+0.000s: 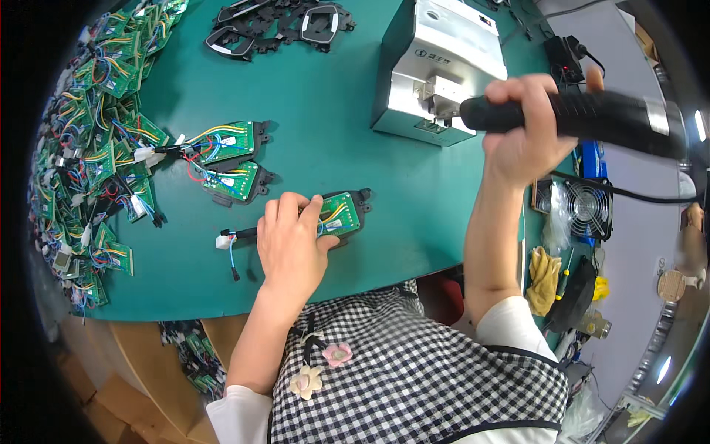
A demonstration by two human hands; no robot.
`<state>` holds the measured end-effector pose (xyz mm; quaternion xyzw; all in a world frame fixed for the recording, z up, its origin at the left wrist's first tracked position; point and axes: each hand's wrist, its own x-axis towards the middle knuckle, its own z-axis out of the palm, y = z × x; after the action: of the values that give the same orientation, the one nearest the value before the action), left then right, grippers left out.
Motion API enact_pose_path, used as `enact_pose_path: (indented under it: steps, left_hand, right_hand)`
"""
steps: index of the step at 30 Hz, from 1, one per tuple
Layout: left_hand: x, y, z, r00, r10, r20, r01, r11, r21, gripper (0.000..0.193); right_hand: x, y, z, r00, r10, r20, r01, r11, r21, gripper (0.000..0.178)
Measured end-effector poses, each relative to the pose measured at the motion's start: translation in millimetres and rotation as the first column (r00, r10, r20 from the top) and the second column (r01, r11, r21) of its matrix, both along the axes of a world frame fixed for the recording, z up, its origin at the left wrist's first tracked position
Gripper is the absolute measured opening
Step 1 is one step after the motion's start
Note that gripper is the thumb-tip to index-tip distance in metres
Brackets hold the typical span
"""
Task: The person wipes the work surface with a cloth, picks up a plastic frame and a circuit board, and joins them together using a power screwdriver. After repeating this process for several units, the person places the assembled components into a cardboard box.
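Observation:
My left hand (pixel 288 240) rests over a green circuit board (pixel 342 213) seated in a black plastic housing (pixel 362 201). Its fingers press on the board's left part and hide it; a wire bundle with a white connector (pixel 225 241) sticks out to the left. Raised at the right, my right hand (pixel 529 129) is wrapped round a black electric screwdriver (pixel 614 118) with a cord. The tool's narrow end points left, in front of a silver box-shaped screw feeder (pixel 444 44); whether its tip touches the feeder is hidden. Two more boards in housings (pixel 229 142) lie left of my left hand.
Many wired circuit boards (pixel 111 148) are heaped along the left side of the green table (pixel 318 103). Black plastic frames (pixel 277 29) lie at the back. Right of the table are a fan (pixel 590 209), a yellow glove (pixel 543 281) and a screwdriver (pixel 564 281).

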<state>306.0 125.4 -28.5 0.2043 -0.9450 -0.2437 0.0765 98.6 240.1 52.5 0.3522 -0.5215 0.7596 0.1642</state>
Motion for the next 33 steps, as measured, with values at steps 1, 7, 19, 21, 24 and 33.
enact_pose_path:
  steps: [1,7,19,21,24,33]
  left_hand:
    - [0,0,1,1.000,-0.022,0.017,0.021,1.000,0.005,0.055]
    - [2,-1,-5,0.999,0.001,-0.049,-0.001,1.000,0.001,0.055]
    - [0,-3,-8,0.998,0.000,-0.062,0.000,1.000,-0.001,0.056]
    - [0,-2,-7,0.999,0.003,-0.050,-0.003,1.000,0.010,0.056]
    - [-1,0,-5,0.998,0.013,-0.066,-0.013,1.000,-0.003,0.050]
    - [-1,0,-9,1.000,0.015,-0.006,-0.015,0.999,0.040,0.058]
  right_hand:
    - [-6,-4,-2,0.999,-0.040,0.014,0.040,0.999,0.031,0.067]
    - [3,-4,-17,0.991,0.116,0.065,-0.124,0.982,0.140,0.069]
    - [90,-8,-64,0.862,0.352,0.364,-0.448,0.866,0.224,0.083]
    - [88,-12,-64,0.832,0.371,0.412,-0.485,0.847,0.217,0.081]
    - [87,-18,-58,0.774,0.405,0.487,-0.553,0.806,0.209,0.075]
    - [72,-6,-63,0.700,0.566,0.435,-0.707,0.638,0.306,0.057]
